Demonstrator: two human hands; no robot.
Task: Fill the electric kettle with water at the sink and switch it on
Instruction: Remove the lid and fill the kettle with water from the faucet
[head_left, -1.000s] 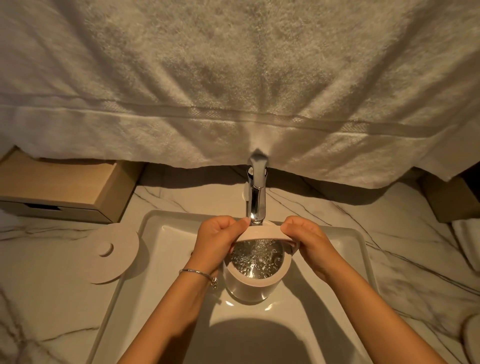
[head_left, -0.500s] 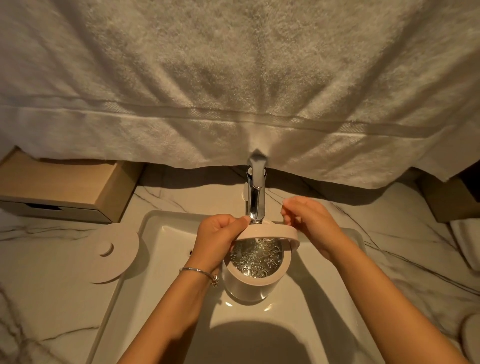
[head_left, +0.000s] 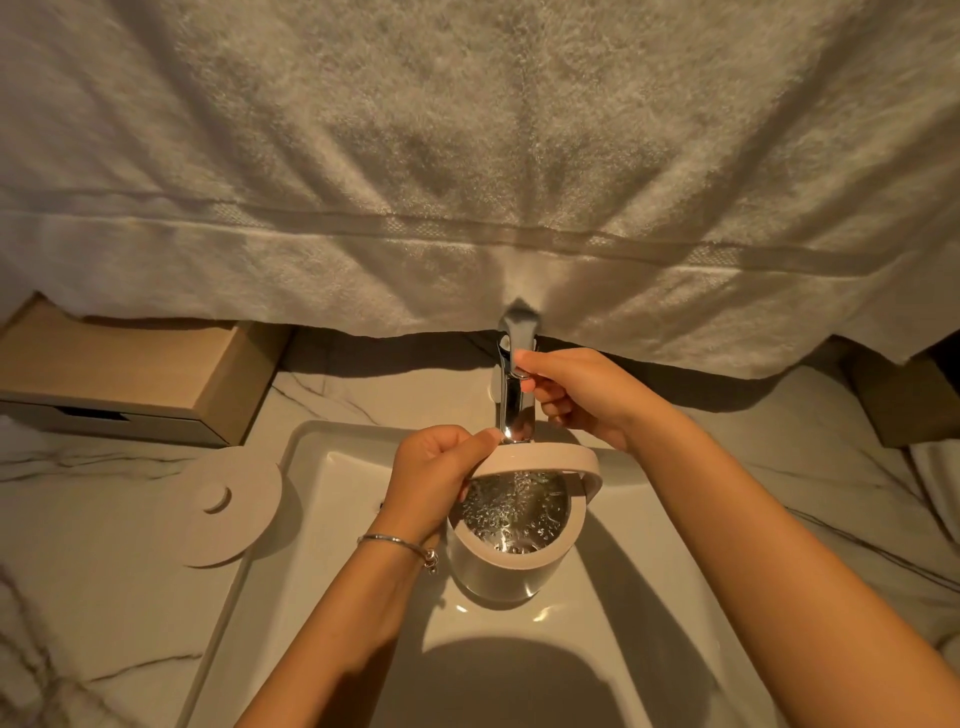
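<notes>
The electric kettle (head_left: 511, 540) sits upright in the basin of the white sink (head_left: 332, 467), directly under the spout of the chrome faucet (head_left: 514, 395), with its lid off and its mouth open upward. Bubbling water shows inside the kettle, its surface some way below the rim. The left hand (head_left: 434, 478) is on the faucet's left side, its fingers curled and its thumb pressed along the kettle's arched handle (head_left: 540, 460), gripping that handle at its left end. A thin metal bracelet (head_left: 397, 543) circles the left wrist. The right hand (head_left: 582, 397) is just right of the faucet, clear of the kettle; its thumb and forefinger pinch the faucet lever near the top of the chrome column, and the other fingers are loosely curled. A round, flat lid (head_left: 231, 506) with a small knob lies on the marble bench (head_left: 104, 597) to the left of the faucet, partly over the sink's left rim. Farther left of the faucet a wooden box (head_left: 130, 374) with a dark slot in its front stands on the bench. Behind and above the faucet hangs a large pale towel (head_left: 467, 156), its lower hem draping just over the faucet's top.
</notes>
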